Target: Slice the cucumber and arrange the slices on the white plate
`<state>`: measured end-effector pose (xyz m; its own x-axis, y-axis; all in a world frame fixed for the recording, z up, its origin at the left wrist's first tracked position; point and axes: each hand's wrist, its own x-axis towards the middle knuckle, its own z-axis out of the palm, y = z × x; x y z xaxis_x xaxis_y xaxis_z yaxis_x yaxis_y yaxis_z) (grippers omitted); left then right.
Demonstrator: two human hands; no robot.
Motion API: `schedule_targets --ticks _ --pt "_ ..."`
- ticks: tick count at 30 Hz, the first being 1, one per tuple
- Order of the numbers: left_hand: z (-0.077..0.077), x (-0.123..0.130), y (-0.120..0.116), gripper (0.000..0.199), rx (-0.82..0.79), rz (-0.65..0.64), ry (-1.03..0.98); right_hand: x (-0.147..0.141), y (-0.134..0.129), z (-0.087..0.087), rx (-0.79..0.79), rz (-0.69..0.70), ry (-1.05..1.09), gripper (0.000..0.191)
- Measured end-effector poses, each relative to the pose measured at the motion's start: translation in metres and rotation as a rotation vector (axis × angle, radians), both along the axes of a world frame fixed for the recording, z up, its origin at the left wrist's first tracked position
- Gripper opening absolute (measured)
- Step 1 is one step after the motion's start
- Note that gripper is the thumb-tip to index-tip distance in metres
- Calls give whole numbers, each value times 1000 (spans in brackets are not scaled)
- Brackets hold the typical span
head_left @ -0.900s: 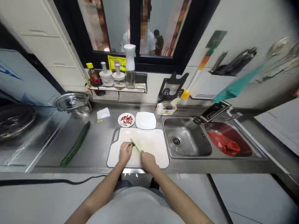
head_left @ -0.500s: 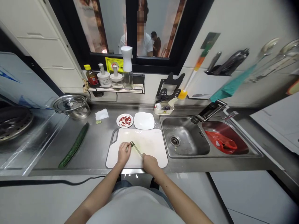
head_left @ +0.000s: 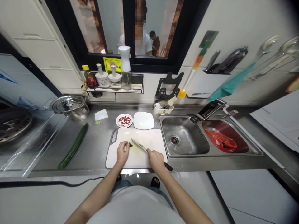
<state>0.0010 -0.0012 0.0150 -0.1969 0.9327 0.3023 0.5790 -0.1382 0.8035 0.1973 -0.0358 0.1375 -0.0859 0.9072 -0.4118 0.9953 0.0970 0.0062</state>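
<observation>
Two bare hands are seen over the white plastic cutting board point(head_left: 149, 140). A small green vegetable piece point(head_left: 130, 145) is pinched by the left hand point(head_left: 122, 152). A silver knife point(head_left: 142, 146), at 3 o'clock from it, is gripped by the right hand point(head_left: 156, 160), fingers curled tight.

light: bright, even indoor | glare: on steel counter point(head_left: 98, 146) | edges: fisheye bend, dark corners | focus: sharp centre

My hands rest on the cutting board point(head_left: 154, 140). Behind them sit a dish of chopped chilli point(head_left: 124, 120) and, just right of it, a square plate point(head_left: 143, 120). The sink point(head_left: 187, 140) lies to their right, a whole cucumber point(head_left: 73, 146) well left.
</observation>
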Motion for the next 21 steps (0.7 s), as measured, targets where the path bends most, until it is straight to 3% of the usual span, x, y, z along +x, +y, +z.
schedule_targets --ticks 7,10,12,18,21 --pt "19 -5 6 26 -18 227 -93 7 1 -7 59 -30 8 27" --pt "35 -7 13 27 9 239 -58 8 1 -9 95 -24 -2 28" --pt "48 -6 19 26 19 170 5 8 1 -9 127 -11 -10 30" --pt "78 10 26 24 -137 -291 252 5 -2 -8 202 30 -8 35" --pt "84 20 23 25 -184 -375 322 5 -2 -6 205 46 5 36"
